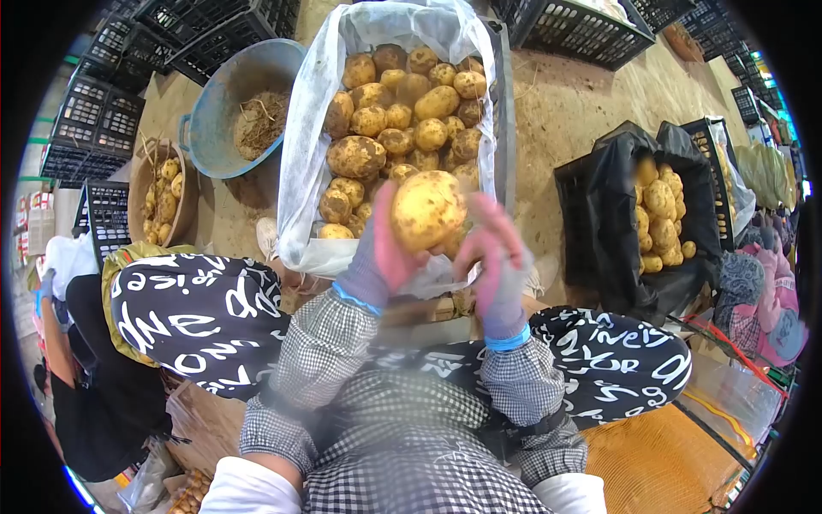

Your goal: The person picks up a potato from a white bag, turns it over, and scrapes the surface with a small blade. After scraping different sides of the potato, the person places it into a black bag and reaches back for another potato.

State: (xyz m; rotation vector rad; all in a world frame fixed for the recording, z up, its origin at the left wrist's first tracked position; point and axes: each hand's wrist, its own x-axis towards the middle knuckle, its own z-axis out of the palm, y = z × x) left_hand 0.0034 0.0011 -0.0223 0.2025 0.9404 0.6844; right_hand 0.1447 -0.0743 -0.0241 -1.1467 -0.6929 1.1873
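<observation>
A large yellow potato [428,210] with brown specks rests in my left hand [385,257], whose gloved fingers and thumb close around its lower left side. My right hand [492,261], also in a pink and grey glove, is beside the potato's right side. Its thumb and fingers are apart and a little blurred, with nothing between them. Both hands are over the near end of a crate lined with white sheeting [304,163]. Many soil-marked potatoes [355,157] fill that crate.
To the left stand a blue tub [205,128] with dirt inside and a brown basket [137,201] of potatoes. On the right, a black-lined crate [591,206] holds cleaner potatoes. Stacked black crates [98,111] line the far left. Other people [766,291] are at the right edge.
</observation>
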